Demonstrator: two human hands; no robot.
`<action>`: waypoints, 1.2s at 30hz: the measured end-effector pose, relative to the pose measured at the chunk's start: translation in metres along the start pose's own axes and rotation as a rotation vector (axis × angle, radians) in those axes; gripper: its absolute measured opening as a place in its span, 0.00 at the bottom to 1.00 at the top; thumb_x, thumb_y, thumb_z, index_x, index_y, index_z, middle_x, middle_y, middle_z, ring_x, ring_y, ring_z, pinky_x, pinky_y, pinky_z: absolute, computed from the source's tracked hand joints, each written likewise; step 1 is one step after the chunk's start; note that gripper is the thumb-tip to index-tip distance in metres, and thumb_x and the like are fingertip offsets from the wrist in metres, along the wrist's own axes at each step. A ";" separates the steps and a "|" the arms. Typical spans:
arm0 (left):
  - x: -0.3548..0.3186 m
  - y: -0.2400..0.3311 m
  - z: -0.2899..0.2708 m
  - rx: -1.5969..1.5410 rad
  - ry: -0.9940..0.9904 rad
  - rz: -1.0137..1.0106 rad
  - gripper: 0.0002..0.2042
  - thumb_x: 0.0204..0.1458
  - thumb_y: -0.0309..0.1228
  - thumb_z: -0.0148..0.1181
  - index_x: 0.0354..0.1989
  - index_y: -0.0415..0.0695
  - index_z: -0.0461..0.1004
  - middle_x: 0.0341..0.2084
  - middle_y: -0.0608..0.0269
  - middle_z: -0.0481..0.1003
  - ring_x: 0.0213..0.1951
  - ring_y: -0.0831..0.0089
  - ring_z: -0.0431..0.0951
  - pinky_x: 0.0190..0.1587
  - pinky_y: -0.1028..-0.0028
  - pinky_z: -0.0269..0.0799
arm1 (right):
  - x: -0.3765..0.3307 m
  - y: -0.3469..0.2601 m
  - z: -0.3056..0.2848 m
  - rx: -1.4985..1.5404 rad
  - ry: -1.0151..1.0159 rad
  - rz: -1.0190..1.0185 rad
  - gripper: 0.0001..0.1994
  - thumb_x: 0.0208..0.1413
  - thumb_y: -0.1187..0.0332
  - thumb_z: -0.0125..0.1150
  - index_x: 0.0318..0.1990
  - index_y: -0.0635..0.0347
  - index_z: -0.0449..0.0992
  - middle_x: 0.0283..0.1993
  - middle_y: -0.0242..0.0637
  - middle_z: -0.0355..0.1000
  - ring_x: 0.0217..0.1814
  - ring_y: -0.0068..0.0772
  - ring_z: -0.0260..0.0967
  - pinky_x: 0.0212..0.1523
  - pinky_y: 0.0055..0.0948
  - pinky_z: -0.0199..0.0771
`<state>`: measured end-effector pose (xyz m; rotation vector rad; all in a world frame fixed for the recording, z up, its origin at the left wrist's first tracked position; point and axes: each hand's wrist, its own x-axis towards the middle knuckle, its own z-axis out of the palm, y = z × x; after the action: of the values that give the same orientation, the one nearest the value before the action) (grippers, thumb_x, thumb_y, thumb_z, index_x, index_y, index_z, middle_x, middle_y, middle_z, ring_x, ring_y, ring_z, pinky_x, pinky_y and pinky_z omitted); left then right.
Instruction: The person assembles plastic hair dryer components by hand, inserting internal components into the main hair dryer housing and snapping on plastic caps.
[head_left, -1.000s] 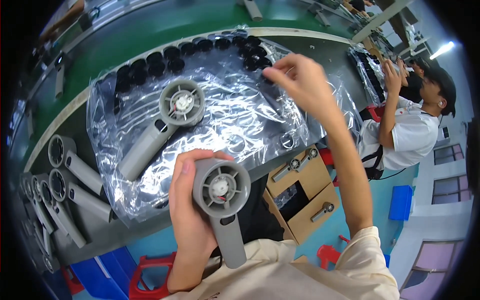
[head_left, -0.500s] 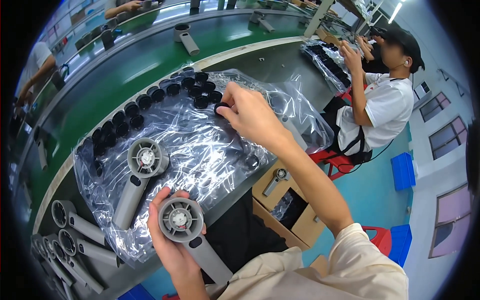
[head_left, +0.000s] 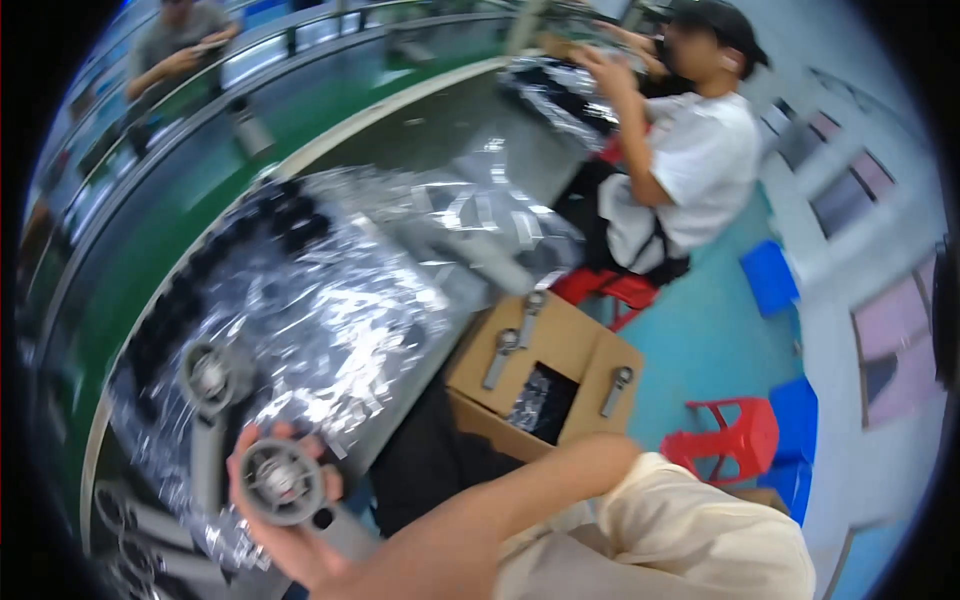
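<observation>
My left hand [head_left: 272,540] is wrapped around a grey handheld fan [head_left: 283,482], its round open head facing up. The fan's handle runs down to the right, partly behind my right forearm [head_left: 545,490]. That forearm crosses the lower middle of the view toward the bottom edge, and my right hand is out of the picture. Just beyond my left hand, a second grey fan body [head_left: 210,378] lies on the clear plastic sheet [head_left: 330,330]. Black round caps [head_left: 290,220] stand in clusters along the sheet's far edge, blurred by motion.
More grey fan bodies [head_left: 150,530] lie at the lower left. A cardboard box [head_left: 480,375] with grey fan shapes on top stands right of the bench. A green conveyor [head_left: 310,110] runs behind. A seated co-worker [head_left: 700,150], red stool [head_left: 735,440] and blue bins [head_left: 768,278] are rightward.
My view has swung to the right. My right hand has left the black cap it pinched among the others and gone down out of the picture. My left hand still holds the fan.
</observation>
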<state>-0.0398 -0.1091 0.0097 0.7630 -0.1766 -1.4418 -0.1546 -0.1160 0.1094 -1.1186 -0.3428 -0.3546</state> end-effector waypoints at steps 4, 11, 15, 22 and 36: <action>0.001 0.002 -0.015 0.031 -0.048 0.041 0.20 0.59 0.44 0.38 0.51 0.43 0.64 0.40 0.53 0.68 0.35 0.62 0.71 0.15 0.74 0.69 | 0.019 0.022 0.015 0.308 -0.299 -0.234 0.31 0.55 0.75 0.53 0.64 0.63 0.46 0.31 0.42 0.66 0.30 0.27 0.65 0.29 0.24 0.65; 0.024 0.010 -0.050 0.017 -0.476 -0.059 0.26 0.57 0.47 0.41 0.60 0.48 0.55 0.53 0.56 0.59 0.45 0.60 0.65 0.24 0.69 0.69 | 0.025 0.019 0.015 0.176 -0.266 -0.232 0.29 0.53 0.73 0.58 0.61 0.66 0.54 0.41 0.53 0.72 0.38 0.34 0.72 0.31 0.25 0.72; 0.024 0.010 -0.050 0.000 -0.486 -0.084 0.25 0.56 0.47 0.41 0.60 0.48 0.55 0.54 0.56 0.59 0.46 0.58 0.65 0.25 0.68 0.70 | 0.028 0.015 0.008 0.095 -0.316 -0.197 0.29 0.53 0.72 0.58 0.61 0.66 0.53 0.43 0.53 0.71 0.41 0.37 0.72 0.32 0.24 0.72; 0.003 0.009 -0.011 0.036 -0.075 -0.042 0.20 0.60 0.44 0.36 0.53 0.45 0.63 0.43 0.53 0.63 0.37 0.62 0.67 0.17 0.73 0.67 | 0.030 0.011 -0.008 -0.014 -0.406 -0.155 0.30 0.53 0.69 0.58 0.62 0.66 0.52 0.47 0.55 0.69 0.44 0.40 0.71 0.34 0.24 0.73; -0.025 0.010 0.016 -0.073 -0.165 0.079 0.20 0.60 0.43 0.32 0.47 0.39 0.63 0.38 0.49 0.70 0.36 0.67 0.75 0.36 0.74 0.75 | -0.048 -0.021 -0.019 -0.790 1.120 0.116 0.15 0.51 0.83 0.50 0.47 0.81 0.66 0.37 0.55 0.72 0.39 0.39 0.73 0.37 0.29 0.78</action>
<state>-0.0446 -0.0925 0.0360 0.5710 -0.2760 -1.4284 -0.2053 -0.1363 0.0975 -1.4947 0.9245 -0.9893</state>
